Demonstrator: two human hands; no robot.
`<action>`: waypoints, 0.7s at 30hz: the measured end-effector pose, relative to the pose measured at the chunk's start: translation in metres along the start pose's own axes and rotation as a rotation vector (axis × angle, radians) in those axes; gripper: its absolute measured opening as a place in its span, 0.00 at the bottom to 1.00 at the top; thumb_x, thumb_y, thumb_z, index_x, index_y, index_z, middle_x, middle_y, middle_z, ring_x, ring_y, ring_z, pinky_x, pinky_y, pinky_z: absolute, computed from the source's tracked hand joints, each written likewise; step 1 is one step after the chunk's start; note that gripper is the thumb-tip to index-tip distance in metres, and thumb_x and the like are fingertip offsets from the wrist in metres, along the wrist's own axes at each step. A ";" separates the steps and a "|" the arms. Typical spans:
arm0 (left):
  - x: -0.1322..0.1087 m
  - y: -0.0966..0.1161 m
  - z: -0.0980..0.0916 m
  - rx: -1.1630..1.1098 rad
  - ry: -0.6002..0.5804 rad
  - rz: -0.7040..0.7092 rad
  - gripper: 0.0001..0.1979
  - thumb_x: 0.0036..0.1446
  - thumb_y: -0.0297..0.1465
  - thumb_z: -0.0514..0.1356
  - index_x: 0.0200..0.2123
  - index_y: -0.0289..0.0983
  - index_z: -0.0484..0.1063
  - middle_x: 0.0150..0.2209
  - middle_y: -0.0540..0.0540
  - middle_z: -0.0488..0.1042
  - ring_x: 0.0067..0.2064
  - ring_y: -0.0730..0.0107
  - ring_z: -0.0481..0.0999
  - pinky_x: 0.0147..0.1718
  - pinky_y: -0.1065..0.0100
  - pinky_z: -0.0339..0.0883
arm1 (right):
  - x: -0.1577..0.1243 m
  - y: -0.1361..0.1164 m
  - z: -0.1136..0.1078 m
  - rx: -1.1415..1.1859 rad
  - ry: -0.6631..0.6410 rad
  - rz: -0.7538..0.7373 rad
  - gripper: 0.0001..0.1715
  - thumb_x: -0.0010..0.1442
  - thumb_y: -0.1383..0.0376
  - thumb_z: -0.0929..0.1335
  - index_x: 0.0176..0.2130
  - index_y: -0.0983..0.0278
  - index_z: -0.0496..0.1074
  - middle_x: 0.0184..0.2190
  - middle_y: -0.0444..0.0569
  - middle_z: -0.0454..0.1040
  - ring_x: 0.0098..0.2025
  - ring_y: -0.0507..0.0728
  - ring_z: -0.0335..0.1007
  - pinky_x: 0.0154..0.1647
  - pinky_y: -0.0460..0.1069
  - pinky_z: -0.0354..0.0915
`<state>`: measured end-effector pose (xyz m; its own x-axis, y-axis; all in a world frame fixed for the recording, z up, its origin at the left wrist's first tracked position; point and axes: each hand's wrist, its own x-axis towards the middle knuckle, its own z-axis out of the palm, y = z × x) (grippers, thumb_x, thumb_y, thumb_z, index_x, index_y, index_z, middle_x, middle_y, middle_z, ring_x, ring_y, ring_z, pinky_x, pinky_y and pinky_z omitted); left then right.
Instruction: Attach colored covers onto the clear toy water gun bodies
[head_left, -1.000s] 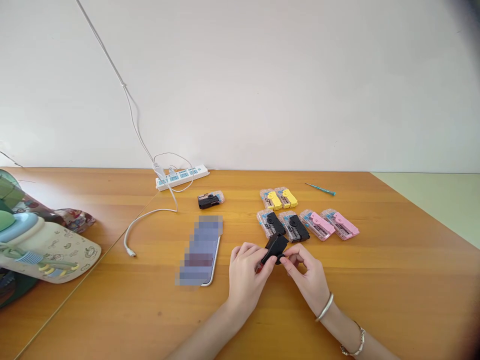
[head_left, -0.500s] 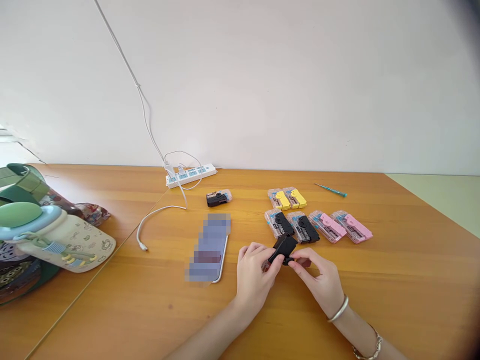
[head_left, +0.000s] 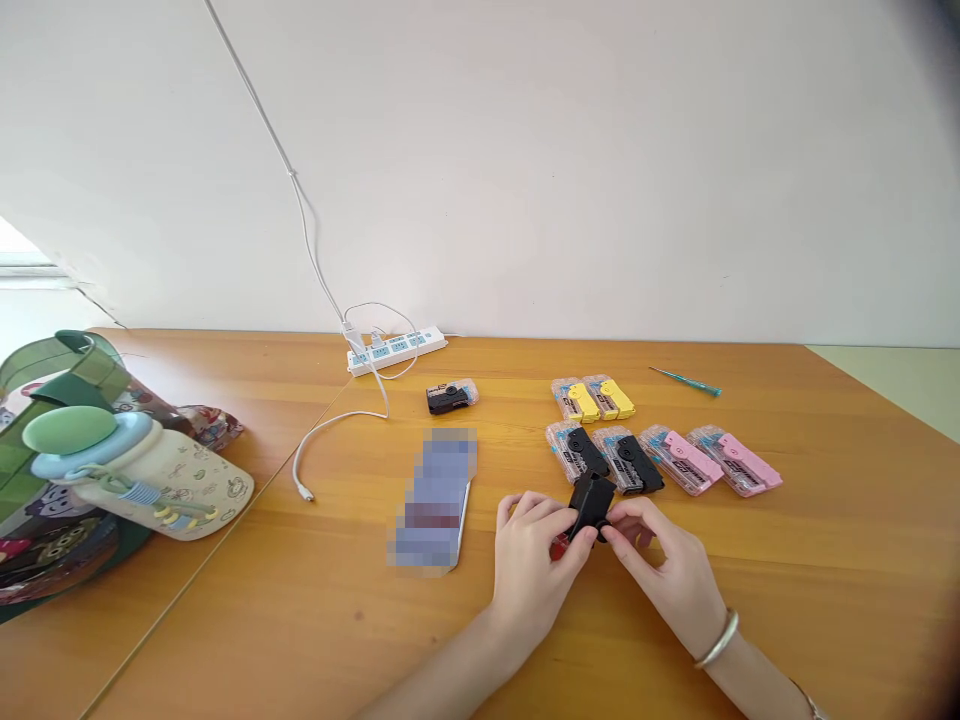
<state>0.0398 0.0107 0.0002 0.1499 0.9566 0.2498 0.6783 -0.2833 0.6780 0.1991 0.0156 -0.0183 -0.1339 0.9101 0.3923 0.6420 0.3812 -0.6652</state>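
Observation:
My left hand point(head_left: 534, 570) closes around a small red-handled tool point(head_left: 559, 547), with most of it hidden by my fingers. Its tip meets a black plastic device point(head_left: 591, 505), which my right hand point(head_left: 664, 560) pinches from the other side. Just beyond my hands lies a double row of clear blister packs: black ones point(head_left: 626, 463), pink ones point(head_left: 681, 460) and yellow ones point(head_left: 596, 400). Another small black device in clear packaging point(head_left: 452, 396) lies further left.
A blurred phone point(head_left: 435, 500) lies left of my hands. Behind it are a white power strip point(head_left: 396, 351) and a white cable point(head_left: 330, 440). A teal screwdriver point(head_left: 685, 381) lies near the wall. A patterned water bottle point(head_left: 135, 470) and a bag point(head_left: 56, 530) stand at far left.
The whole scene has shifted right in the view. My hands have moved right with it, still holding the black device and the red-handled tool together.

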 end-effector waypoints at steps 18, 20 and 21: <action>-0.004 0.004 0.000 -0.078 -0.059 -0.040 0.08 0.52 0.25 0.58 0.24 0.37 0.60 0.31 0.51 0.74 0.37 0.67 0.70 0.45 0.59 0.55 | -0.006 -0.007 -0.003 0.052 -0.251 0.037 0.14 0.64 0.58 0.55 0.31 0.59 0.61 0.17 0.40 0.70 0.19 0.52 0.69 0.22 0.46 0.62; -0.005 0.004 0.000 -0.080 -0.065 -0.032 0.08 0.53 0.25 0.58 0.25 0.37 0.61 0.33 0.51 0.74 0.39 0.66 0.69 0.45 0.59 0.55 | -0.006 -0.008 -0.002 0.010 -0.219 -0.001 0.13 0.64 0.59 0.55 0.30 0.59 0.60 0.15 0.39 0.68 0.17 0.53 0.67 0.20 0.45 0.60; -0.006 0.005 0.000 -0.079 -0.065 -0.027 0.07 0.53 0.25 0.58 0.25 0.37 0.61 0.33 0.51 0.74 0.39 0.66 0.69 0.45 0.59 0.56 | -0.007 -0.009 -0.001 -0.009 -0.201 -0.020 0.13 0.65 0.59 0.55 0.30 0.58 0.59 0.15 0.39 0.67 0.17 0.53 0.66 0.19 0.45 0.59</action>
<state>0.0423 0.0034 0.0016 0.1806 0.9656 0.1872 0.6241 -0.2596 0.7369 0.1953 0.0058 -0.0143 -0.2944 0.9168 0.2697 0.6445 0.3989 -0.6523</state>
